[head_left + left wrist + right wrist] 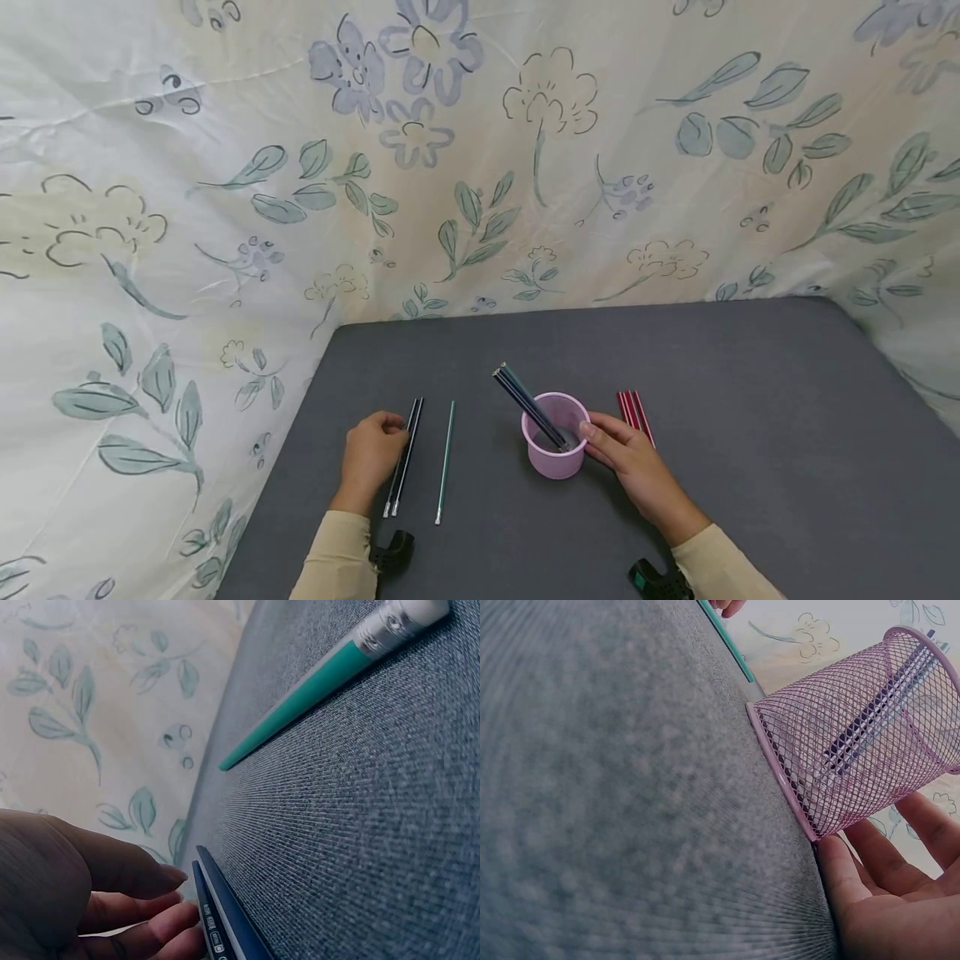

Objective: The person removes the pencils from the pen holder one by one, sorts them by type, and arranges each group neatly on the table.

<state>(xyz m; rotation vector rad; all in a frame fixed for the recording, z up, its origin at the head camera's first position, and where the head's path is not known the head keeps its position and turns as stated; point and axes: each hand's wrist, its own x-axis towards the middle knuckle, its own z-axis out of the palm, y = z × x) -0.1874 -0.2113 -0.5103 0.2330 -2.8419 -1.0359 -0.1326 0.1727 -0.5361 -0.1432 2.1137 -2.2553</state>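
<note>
My left hand (375, 454) is beside two dark pencils (407, 458) lying side by side on the grey table. In the left wrist view, its loosely bent fingertips meet the edge of the nearer pencil, and the thumb stands apart from it. A teal pencil (446, 462) lies to their right, its white eraser (424, 609) towards the person. My right hand (637, 471) holds the right side of a pink mesh pencil cup (555, 465), thumb near the base. The cup stands upright, with several dark pencils (528, 404) leaning left inside.
Several red pencils (636, 410) lie right of the cup, partly hidden behind my right hand. The grey cloth-covered table (787, 467) ends at a floral curtain (480, 150) at the back and sides. Black straps with devices (393, 552) sit at both wrists.
</note>
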